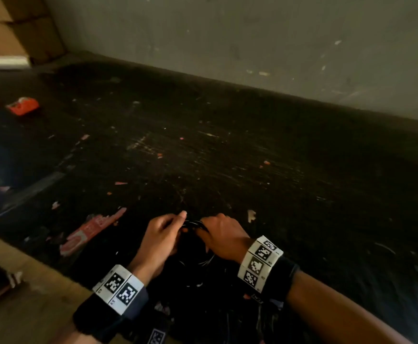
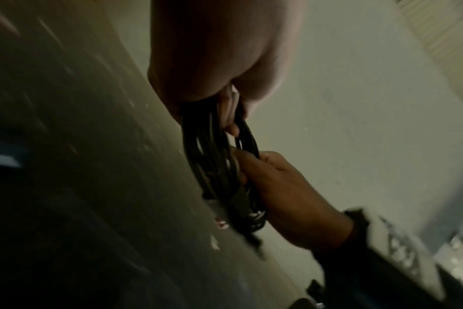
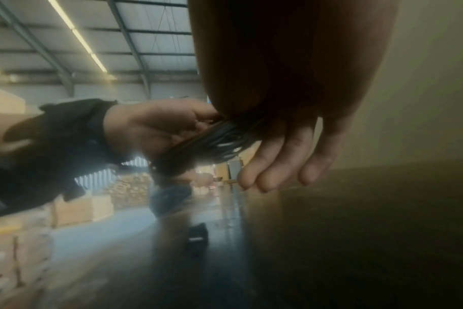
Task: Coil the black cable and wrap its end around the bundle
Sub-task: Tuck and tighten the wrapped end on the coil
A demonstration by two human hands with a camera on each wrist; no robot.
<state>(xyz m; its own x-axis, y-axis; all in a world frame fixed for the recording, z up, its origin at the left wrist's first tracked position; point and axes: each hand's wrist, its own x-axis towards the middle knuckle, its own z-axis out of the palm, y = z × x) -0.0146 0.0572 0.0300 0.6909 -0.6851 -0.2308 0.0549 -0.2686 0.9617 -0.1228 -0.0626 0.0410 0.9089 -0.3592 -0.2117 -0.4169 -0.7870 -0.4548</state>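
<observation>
The black cable is gathered into a bundle of several loops held between both hands, low over the dark table near its front edge. My left hand grips one side of the bundle, with the index finger pointing forward. My right hand grips the other side. In the left wrist view the cable loops run from my left hand down into my right hand. In the right wrist view the bundled strands pass under my right hand, whose three lower fingers hang straight, into my left hand.
A red torn wrapper lies left of my left hand. An orange-red object sits at the far left of the table. Small scraps dot the scratched surface. A grey wall rises behind the table. Cardboard boxes stand in the background.
</observation>
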